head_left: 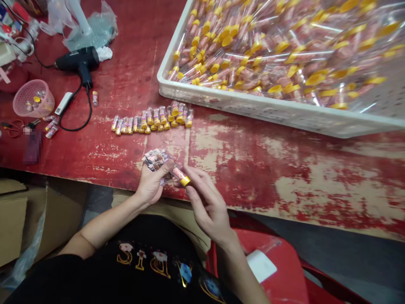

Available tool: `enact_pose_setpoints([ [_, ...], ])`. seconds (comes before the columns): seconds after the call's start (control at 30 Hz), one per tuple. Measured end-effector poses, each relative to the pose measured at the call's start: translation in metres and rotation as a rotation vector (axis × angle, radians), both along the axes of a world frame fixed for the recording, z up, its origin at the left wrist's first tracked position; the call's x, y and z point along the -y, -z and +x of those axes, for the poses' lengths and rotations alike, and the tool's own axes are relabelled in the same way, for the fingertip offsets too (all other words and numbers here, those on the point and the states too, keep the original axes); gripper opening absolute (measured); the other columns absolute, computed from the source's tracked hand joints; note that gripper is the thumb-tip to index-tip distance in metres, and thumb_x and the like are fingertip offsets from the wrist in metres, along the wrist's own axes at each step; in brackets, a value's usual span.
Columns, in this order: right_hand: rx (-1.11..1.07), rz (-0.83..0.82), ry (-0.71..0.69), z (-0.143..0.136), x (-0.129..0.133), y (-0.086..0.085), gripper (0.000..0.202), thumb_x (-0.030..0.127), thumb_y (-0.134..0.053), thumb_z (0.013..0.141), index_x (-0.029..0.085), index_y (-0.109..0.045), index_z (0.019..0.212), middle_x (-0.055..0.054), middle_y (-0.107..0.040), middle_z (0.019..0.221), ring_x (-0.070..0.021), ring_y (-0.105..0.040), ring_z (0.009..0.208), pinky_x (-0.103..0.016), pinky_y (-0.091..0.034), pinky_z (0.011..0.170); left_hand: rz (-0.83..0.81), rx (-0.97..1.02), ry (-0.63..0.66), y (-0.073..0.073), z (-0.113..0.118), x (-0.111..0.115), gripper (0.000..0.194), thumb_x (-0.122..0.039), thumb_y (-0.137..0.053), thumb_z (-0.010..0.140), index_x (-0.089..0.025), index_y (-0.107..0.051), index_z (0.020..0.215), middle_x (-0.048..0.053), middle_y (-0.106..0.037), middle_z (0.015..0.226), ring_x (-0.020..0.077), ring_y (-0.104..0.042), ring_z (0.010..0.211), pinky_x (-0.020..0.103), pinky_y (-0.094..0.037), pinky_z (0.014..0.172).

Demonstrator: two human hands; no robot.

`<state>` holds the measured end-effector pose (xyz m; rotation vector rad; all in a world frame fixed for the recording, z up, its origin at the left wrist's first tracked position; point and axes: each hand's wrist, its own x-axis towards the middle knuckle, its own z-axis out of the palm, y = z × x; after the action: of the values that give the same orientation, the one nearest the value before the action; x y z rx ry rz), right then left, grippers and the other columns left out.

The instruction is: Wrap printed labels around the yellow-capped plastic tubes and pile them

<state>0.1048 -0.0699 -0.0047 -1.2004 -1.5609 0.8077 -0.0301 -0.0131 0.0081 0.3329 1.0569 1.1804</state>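
Observation:
My left hand (151, 181) is closed around a bunch of printed labels or sleeves (154, 159), its thumb pressed on top. A small clear tube with a yellow cap (184, 181) points out from the bunch toward my right hand (209, 202). The fingers of my right hand are at the capped end, thumb below and fingertips above, pinching it or just beside it. Beyond my hands, a row of similar capped tubes (149, 120) lies on the red table (240, 169).
A large white crate (253, 106) full of yellow-capped tubes fills the back right. At the left are a black heat gun (79, 60) with its cable, a pink basket (22, 105), scissors (12, 128) and plastic bags (95, 31). A red stool (284, 270) stands below the table edge.

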Motion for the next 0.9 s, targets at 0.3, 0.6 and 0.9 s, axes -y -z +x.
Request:
enact_pose_setpoints([
  [0.3, -0.079, 0.109, 0.301, -0.011, -0.006, 0.009, 0.046, 0.008, -0.068, 0.084, 0.034, -0.071, 0.122, -0.004, -0.059, 0.092, -0.0133, -0.059, 0.081, -0.025, -0.051, 0.062, 0.006, 0.015, 0.043, -0.005, 0.004, 0.018, 0.049, -0.043, -0.091, 0.056, -0.016, -0.069, 0.09, 0.002, -0.074, 0.083, 0.0167, -0.07, 0.077, 0.031, -0.056, 0.078],
  [0.6, -0.065, 0.183, 0.385, -0.022, -0.006, 0.008, 0.052, 0.002, -0.073, 0.078, 0.035, -0.072, 0.118, -0.002, -0.061, 0.09, -0.0122, -0.06, 0.079, -0.027, -0.052, 0.065, -0.005, -0.006, 0.035, -0.004, 0.0, 0.016, 0.052, -0.044, -0.091, 0.056, -0.015, -0.068, 0.092, 0.007, -0.076, 0.086, 0.0229, -0.073, 0.084, 0.034, -0.059, 0.077],
  [0.9, -0.015, 0.27, 0.425, -0.032, -0.011, 0.003, 0.054, 0.0, -0.074, 0.076, 0.036, -0.073, 0.116, 0.0, -0.063, 0.084, -0.0104, -0.06, 0.073, -0.025, -0.051, 0.063, -0.004, 0.033, 0.068, -0.003, -0.009, 0.017, 0.05, -0.045, -0.089, 0.06, -0.016, -0.069, 0.095, 0.007, -0.077, 0.085, 0.0226, -0.074, 0.081, 0.034, -0.06, 0.074],
])
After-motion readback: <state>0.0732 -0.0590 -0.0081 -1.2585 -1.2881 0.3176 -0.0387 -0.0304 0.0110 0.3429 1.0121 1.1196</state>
